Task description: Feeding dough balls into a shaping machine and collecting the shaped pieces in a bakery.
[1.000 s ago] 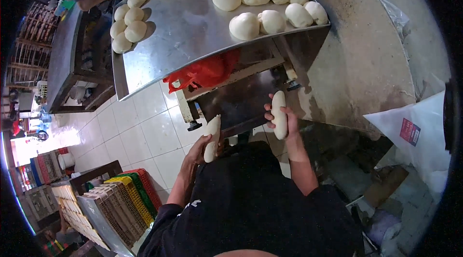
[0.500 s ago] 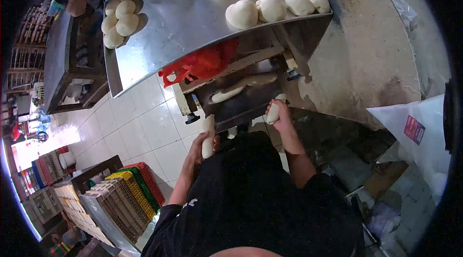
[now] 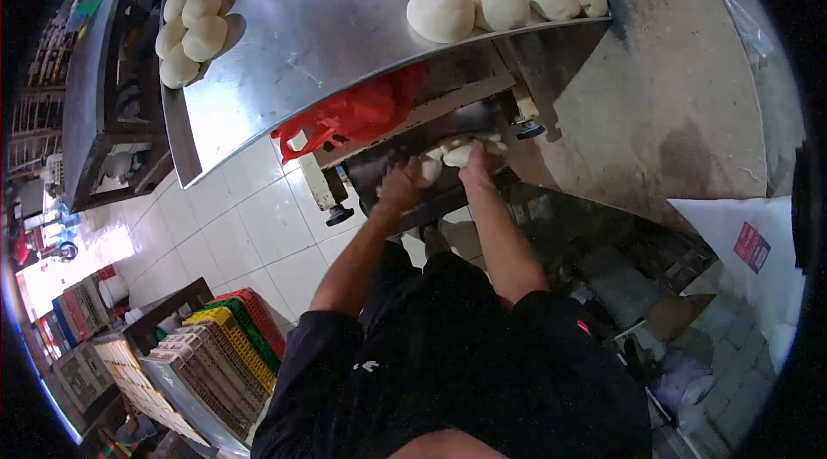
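Note:
My left hand (image 3: 401, 187), somewhat blurred, is closed around a piece of dough (image 3: 430, 170) whose pale end pokes out on its right side. Close beside it, my right hand (image 3: 479, 168) grips another piece of dough (image 3: 457, 156), with the thumb on top. Both pieces are over the dark tray (image 3: 366, 164) of a machine, low in front of me. Behind them lies a longer strip of dough (image 3: 451, 142), partly covered by the hands and the held pieces. The fingers under the dough are hidden.
Above the tray juts a metal table (image 3: 293, 37) with several round dough balls (image 3: 441, 14). A red plastic bag (image 3: 362, 106) hangs below its edge. Black knobs (image 3: 339, 214) stick out from the machine's frame. Stacked crates (image 3: 228, 330) stand at left, a white sack (image 3: 732, 244) at right.
Both hands have moved forward and closer together, carrying their dough pieces from near my body to over the tray beside the strip. The view has shifted slightly.

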`<action>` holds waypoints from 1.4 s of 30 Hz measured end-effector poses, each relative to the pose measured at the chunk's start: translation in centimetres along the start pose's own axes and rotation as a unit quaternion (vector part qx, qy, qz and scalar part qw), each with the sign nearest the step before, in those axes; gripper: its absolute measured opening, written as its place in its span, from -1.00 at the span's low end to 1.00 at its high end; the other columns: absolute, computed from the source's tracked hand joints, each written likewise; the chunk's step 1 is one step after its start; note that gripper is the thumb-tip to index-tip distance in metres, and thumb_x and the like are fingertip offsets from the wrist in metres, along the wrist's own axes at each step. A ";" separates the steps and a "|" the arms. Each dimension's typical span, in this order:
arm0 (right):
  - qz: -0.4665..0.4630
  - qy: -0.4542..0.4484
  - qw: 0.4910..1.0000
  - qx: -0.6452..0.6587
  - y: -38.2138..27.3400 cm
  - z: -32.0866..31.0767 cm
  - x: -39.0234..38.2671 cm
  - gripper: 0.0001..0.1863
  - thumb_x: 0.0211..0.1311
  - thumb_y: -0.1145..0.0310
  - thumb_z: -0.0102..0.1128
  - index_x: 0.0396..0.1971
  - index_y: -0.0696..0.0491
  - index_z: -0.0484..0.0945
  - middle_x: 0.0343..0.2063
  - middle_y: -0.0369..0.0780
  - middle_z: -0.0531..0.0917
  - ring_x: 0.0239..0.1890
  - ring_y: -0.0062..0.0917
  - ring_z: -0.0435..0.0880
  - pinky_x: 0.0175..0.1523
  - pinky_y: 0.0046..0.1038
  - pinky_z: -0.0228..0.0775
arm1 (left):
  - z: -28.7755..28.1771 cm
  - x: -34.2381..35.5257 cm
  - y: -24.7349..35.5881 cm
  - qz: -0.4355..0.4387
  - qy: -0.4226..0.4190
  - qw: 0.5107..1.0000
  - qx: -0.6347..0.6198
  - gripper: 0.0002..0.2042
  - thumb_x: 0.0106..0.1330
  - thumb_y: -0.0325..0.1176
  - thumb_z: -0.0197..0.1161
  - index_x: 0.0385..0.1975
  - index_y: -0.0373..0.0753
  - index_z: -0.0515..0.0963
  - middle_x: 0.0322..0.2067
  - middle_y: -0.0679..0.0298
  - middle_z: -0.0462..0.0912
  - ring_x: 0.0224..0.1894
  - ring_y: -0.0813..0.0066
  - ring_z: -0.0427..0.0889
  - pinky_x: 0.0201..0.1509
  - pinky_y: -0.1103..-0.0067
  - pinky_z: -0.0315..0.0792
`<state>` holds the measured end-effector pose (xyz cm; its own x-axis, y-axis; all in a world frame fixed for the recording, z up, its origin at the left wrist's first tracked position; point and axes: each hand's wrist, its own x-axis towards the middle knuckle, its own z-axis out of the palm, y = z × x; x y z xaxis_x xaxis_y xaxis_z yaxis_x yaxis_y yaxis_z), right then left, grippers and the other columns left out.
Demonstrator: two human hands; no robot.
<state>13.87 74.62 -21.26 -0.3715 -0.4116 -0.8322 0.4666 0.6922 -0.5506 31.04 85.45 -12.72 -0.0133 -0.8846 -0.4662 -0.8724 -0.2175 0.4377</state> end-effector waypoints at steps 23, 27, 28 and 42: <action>-0.131 -0.486 0.857 -0.111 -7.9 -4.9 -21.7 -0.22 0.26 -0.08 -0.04 0.34 0.01 -0.06 0.31 -0.11 0.08 0.37 -0.39 -0.01 0.35 -0.13 -0.19 | -6.6 -20.8 1.6 0.040 0.058 0.323 -0.944 -0.24 -0.13 -0.27 0.12 0.21 -0.34 0.15 0.05 -0.04 0.41 0.06 0.03 0.44 0.18 0.22 0.35; 0.042 -0.203 0.976 -0.065 -5.9 -1.8 -12.4 -0.27 0.26 -0.04 -0.03 0.34 -0.07 -0.04 0.33 -0.20 0.01 0.36 -0.38 -0.01 0.30 -0.11 0.05 | -5.0 -23.9 0.9 0.063 0.107 0.261 -0.957 -0.24 -0.13 -0.27 0.13 0.20 -0.34 0.16 0.04 -0.04 0.41 0.06 0.04 0.45 0.17 0.22 0.35; 0.041 -0.219 0.972 -0.070 -4.5 -0.5 -10.7 -0.27 0.26 -0.04 -0.03 0.34 -0.07 -0.04 0.33 -0.20 0.01 0.36 -0.38 -0.01 0.30 -0.11 0.05 | -4.9 -24.4 0.7 0.064 0.123 0.264 -0.955 -0.24 -0.13 -0.27 0.13 0.20 -0.34 0.16 0.04 -0.04 0.41 0.06 0.04 0.45 0.17 0.22 0.36; -0.514 -0.422 0.282 -0.692 2.4 3.0 -12.3 -0.39 -0.17 0.48 0.25 0.03 0.01 0.37 -0.06 0.02 0.43 -0.01 -0.09 0.41 0.03 -0.10 0.27 | -6.3 -27.4 -0.3 0.078 0.226 0.259 -0.936 -0.26 -0.13 -0.27 0.14 0.18 -0.35 0.19 0.01 -0.03 0.44 0.03 0.06 0.47 0.14 0.23 0.39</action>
<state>22.01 79.55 -12.54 0.8560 -0.4064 -0.3195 -0.5152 -0.7215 -0.4625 34.68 107.17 4.74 0.4500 -0.8090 -0.3782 0.8923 0.3904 0.2266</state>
